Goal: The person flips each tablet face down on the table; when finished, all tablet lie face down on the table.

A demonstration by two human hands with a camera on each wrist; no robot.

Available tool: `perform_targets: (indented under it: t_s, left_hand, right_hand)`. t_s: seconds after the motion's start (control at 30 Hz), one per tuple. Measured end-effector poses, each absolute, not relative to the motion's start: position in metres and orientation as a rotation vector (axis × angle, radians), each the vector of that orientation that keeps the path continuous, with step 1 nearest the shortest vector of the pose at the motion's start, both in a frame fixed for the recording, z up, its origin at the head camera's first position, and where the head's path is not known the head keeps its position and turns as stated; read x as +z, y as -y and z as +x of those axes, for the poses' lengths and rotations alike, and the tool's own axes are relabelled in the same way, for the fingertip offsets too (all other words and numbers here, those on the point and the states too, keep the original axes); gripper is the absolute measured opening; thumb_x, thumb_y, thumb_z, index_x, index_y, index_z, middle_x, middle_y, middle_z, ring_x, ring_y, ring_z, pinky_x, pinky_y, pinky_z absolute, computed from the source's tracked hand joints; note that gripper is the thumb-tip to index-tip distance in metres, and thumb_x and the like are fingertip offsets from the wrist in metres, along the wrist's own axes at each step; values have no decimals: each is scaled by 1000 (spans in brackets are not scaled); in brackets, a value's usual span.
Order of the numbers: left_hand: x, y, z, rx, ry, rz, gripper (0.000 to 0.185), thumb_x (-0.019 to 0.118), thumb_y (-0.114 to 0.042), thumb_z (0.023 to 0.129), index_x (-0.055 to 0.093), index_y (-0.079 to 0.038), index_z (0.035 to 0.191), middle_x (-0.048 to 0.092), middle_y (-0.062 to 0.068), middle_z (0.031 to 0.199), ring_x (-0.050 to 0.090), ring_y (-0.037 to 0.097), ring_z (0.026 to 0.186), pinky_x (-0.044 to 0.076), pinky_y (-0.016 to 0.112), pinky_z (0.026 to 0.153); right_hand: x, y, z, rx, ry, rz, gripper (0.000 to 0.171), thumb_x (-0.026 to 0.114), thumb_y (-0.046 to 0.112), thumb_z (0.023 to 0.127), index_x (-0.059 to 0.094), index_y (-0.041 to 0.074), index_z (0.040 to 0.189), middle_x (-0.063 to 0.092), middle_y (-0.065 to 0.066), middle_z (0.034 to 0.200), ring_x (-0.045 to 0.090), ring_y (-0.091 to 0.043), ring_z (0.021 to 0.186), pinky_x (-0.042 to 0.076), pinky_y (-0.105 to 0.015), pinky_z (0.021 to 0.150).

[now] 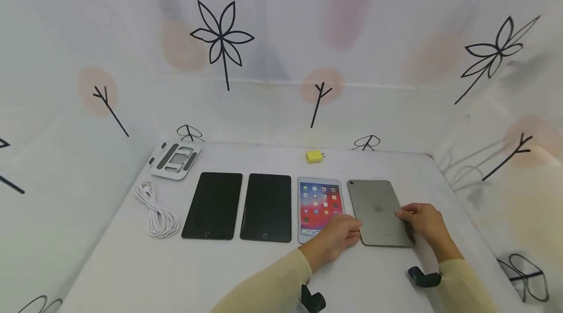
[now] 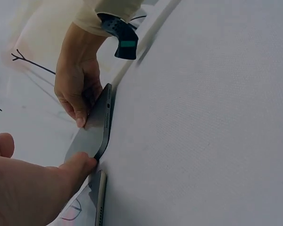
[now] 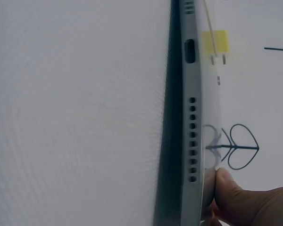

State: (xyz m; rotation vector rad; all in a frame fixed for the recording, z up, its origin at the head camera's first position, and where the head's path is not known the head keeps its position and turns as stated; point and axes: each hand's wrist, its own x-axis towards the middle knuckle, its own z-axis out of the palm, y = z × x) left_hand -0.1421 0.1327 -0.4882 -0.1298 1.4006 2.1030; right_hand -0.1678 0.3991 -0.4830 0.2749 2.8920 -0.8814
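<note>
A grey tablet (image 1: 374, 215) lies back up at the right end of a row, its camera at the far left corner. My right hand (image 1: 425, 225) pinches its right edge, thumb on the back. My left hand (image 1: 336, 237) holds the left edge near the front corner with its fingertips, as the left wrist view also shows. A dark gap runs under the tablet's port edge (image 3: 192, 141) in the right wrist view, so that edge stands tilted off the table. Just left, partly behind my left hand, lies a white-framed tablet (image 1: 318, 203) with its screen lit.
Two black-screened tablets (image 1: 213, 205) lie further left in the row. A coiled white cable (image 1: 158, 213) and a white folding stand (image 1: 175, 159) sit at the table's left side. Near the back edge is a yellow charger plug (image 1: 314, 156). Patterned white cloth walls (image 1: 272, 108) enclose the table.
</note>
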Motion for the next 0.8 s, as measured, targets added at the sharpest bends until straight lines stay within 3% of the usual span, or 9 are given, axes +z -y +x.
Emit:
perform_targets:
  t_s: [0.3,0.53,0.63,0.8]
  left_hand:
    - [-484,-126,-147,2075,-1303,-56,59,63,-16,100,40,9,148,54,27,138,48,46,135,38,57,113]
    - [-478,-101,-151,2027,-1460,-75,51,64,-15,99,50,1,145,62,14,129,60,34,123,49,45,106]
    - [-470,-78,-158,1995,-1587,-85,48,66,-18,97,55,-5,143,63,12,126,63,32,119,50,46,106]
    - [-458,-41,-170,1944,-1847,-117,54,67,-25,96,53,-11,146,56,11,141,55,33,128,43,54,111]
  right_hand:
    - [-480,-396,-170,-771,-2921,279,37,66,28,97,68,-9,105,70,-17,88,62,-22,73,47,-33,59]
    - [-482,-395,-168,-692,-2921,294,40,66,34,96,66,-4,106,69,-21,96,64,-30,81,47,-39,62]
    - [-481,-386,-165,-726,-2956,320,44,67,35,95,65,-7,110,68,-25,101,64,-34,84,49,-42,63]
    - [-471,-349,-163,-1125,-2868,265,49,65,31,99,62,-8,129,66,-25,112,63,-30,93,54,-34,70]
